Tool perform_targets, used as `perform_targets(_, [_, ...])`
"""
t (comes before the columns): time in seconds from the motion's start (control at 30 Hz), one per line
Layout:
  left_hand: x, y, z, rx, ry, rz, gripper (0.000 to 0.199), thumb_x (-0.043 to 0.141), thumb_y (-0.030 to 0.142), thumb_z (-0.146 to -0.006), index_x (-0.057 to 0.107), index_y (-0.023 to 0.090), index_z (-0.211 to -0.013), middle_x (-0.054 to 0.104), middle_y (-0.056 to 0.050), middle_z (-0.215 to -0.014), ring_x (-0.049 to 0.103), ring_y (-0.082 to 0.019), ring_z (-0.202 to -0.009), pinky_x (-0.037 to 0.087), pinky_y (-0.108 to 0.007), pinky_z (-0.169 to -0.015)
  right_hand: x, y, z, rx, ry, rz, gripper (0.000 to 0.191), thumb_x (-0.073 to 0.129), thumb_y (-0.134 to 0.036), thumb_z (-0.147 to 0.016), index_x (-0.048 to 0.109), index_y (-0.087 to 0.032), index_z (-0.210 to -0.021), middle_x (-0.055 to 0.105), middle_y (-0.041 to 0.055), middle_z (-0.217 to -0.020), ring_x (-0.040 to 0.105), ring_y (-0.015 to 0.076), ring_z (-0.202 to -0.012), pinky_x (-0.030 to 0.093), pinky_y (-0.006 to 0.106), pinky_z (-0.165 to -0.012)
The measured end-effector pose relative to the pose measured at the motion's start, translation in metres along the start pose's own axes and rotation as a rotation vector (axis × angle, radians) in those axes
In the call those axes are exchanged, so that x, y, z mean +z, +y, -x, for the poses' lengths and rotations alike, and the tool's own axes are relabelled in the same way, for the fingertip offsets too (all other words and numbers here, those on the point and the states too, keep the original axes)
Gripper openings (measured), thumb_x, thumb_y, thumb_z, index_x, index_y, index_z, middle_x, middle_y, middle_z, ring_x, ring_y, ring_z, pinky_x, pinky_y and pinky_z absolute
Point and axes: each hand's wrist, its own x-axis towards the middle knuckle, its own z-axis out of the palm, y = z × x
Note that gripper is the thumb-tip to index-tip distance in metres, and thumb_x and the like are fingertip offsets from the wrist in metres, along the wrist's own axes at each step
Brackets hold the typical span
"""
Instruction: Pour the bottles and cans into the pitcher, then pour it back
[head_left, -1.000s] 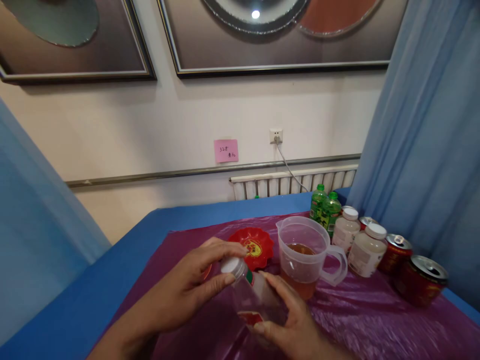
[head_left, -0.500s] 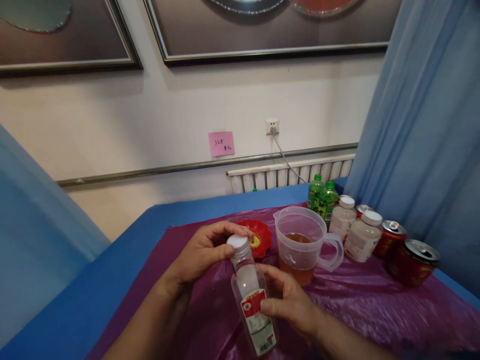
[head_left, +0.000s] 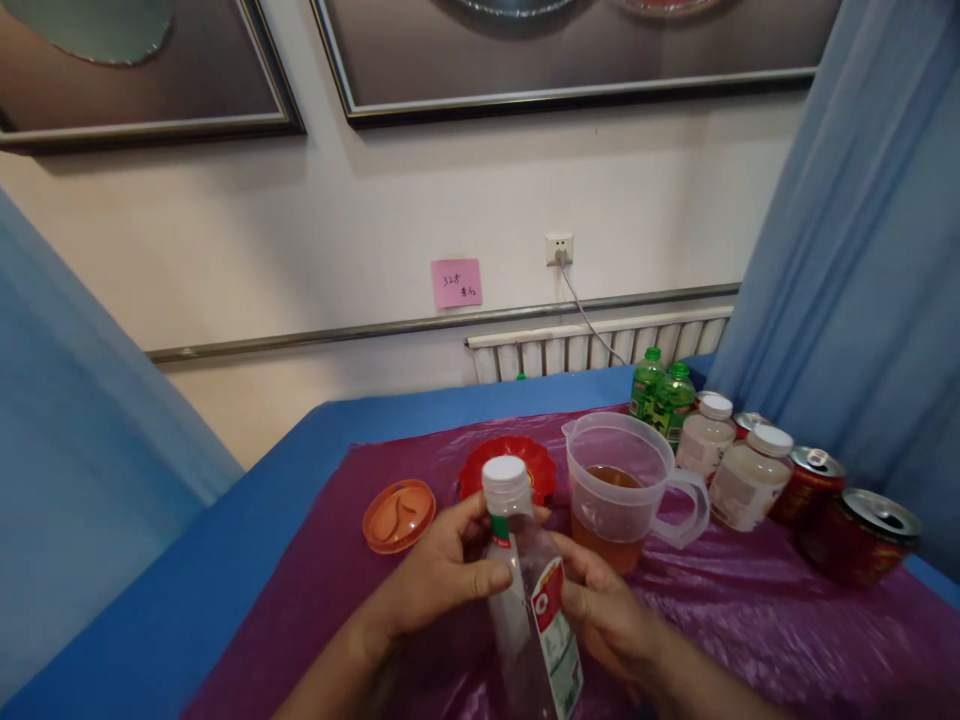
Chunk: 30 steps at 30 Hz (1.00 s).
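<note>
Between my hands stands a clear plastic bottle (head_left: pixel 517 600) with a white screw cap (head_left: pixel 504 474) and a red, white and green label. My left hand (head_left: pixel 450 570) is closed around its upper body on the left, below the cap. On the right, my right hand (head_left: pixel 611 605) grips the bottle's side next to the label. Just beyond the bottle lies a red scalloped dish (head_left: pixel 536 462), partly hidden by it. A clear measuring jug (head_left: pixel 611 520) holding brown liquid is to the right, close past my right hand.
An orange round dish (head_left: pixel 399 516) lies at the left on the purple sheet (head_left: pixel 300 600). Behind the jug stand green bottles (head_left: pixel 679 400), white-capped jars (head_left: pixel 751 480) and red cans (head_left: pixel 859 537). Blue curtains (head_left: pixel 862 250) hang at both sides, with a wall behind.
My left hand has slid from the cap down to the bottle's upper body. The bottle has turned, moving its label rightward. The orange dish has come into sight.
</note>
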Motion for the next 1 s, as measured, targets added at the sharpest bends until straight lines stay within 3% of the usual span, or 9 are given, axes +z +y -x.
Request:
perform_targets(0.1, [-0.007, -0.006, 0.01, -0.039, 0.139, -0.076, 0.061, 0.088, 0.046, -0.069, 0.069, 0.022, -0.122, 0.074, -0.012, -0.124, 0.07, -0.029, -0.112, 0.053, -0.042, -0.099, 0.0, 0.009, -0.002, 0.007, 0.025, 0.09, 0.05, 0.072, -0.053, -0.09, 0.065, -0.027, -0.132, 0.071, 0.0078, -0.128, 0.066, 0.024, -0.118, 0.044, 0.041, -0.104])
perform_targets(0.2, [-0.04, -0.004, 0.014, -0.029, 0.417, -0.19, 0.057, 0.086, 0.045, -0.07, 0.069, 0.018, -0.117, 0.075, -0.013, -0.119, 0.071, -0.029, -0.107, 0.055, -0.042, -0.096, -0.008, 0.025, 0.001, 0.025, 0.116, 0.306, 0.051, 0.064, -0.06, -0.092, 0.065, -0.027, -0.131, 0.069, 0.0095, -0.132, 0.063, 0.0254, -0.122, 0.043, 0.044, -0.106])
perform_targets(0.37, [-0.153, 0.012, 0.013, 0.127, 0.99, -0.547, 0.063, 0.083, 0.048, -0.064, 0.066, 0.015, -0.114, 0.075, -0.013, -0.117, 0.07, -0.031, -0.107, 0.055, -0.042, -0.094, -0.028, 0.048, 0.02, 0.189, 0.159, 0.666, 0.049, 0.06, -0.06, -0.093, 0.067, -0.022, -0.125, 0.071, 0.0123, -0.122, 0.067, 0.0253, -0.107, 0.049, 0.042, -0.097])
perform_targets(0.47, [-0.219, 0.016, 0.009, -0.032, 1.265, -0.951, 0.05, 0.079, 0.042, -0.065, 0.066, 0.016, -0.105, 0.076, -0.011, -0.107, 0.071, -0.029, -0.098, 0.056, -0.039, -0.086, -0.036, 0.053, 0.027, 0.237, 0.091, 0.884, 0.04, 0.06, -0.048, -0.094, 0.069, -0.019, -0.121, 0.074, 0.0113, -0.109, 0.068, 0.0245, -0.102, 0.05, 0.038, -0.093])
perform_targets(0.57, [-0.261, 0.013, 0.003, -0.128, 1.379, -1.033, 0.041, 0.079, 0.04, -0.066, 0.065, 0.015, -0.095, 0.075, -0.014, -0.101, 0.071, -0.032, -0.096, 0.054, -0.039, -0.081, -0.04, 0.053, 0.029, 0.266, 0.047, 0.931, 0.037, 0.06, -0.04, -0.093, 0.068, -0.02, -0.123, 0.075, 0.0095, -0.106, 0.069, 0.0227, -0.098, 0.051, 0.033, -0.089])
perform_targets(0.77, [-0.296, -0.001, -0.019, -0.211, 1.484, -1.068, 0.043, 0.078, 0.044, -0.068, 0.062, 0.014, -0.095, 0.073, -0.018, -0.104, 0.069, -0.036, -0.103, 0.053, -0.043, -0.082, -0.051, 0.062, 0.028, 0.263, 0.064, 0.868, 0.037, 0.064, -0.037, -0.087, 0.07, -0.022, -0.121, 0.075, 0.0072, -0.107, 0.07, 0.0215, -0.097, 0.051, 0.029, -0.085])
perform_targets(1.0, [-0.297, -0.002, -0.028, -0.242, 1.474, -1.094, 0.053, 0.074, 0.056, -0.07, 0.062, 0.011, -0.095, 0.072, -0.026, -0.112, 0.068, -0.04, -0.11, 0.053, -0.047, -0.084, -0.051, 0.064, 0.026, 0.266, 0.073, 0.897, 0.033, 0.067, -0.033, -0.084, 0.072, -0.028, -0.117, 0.076, 0.0048, -0.103, 0.07, 0.0237, -0.095, 0.051, 0.033, -0.084])
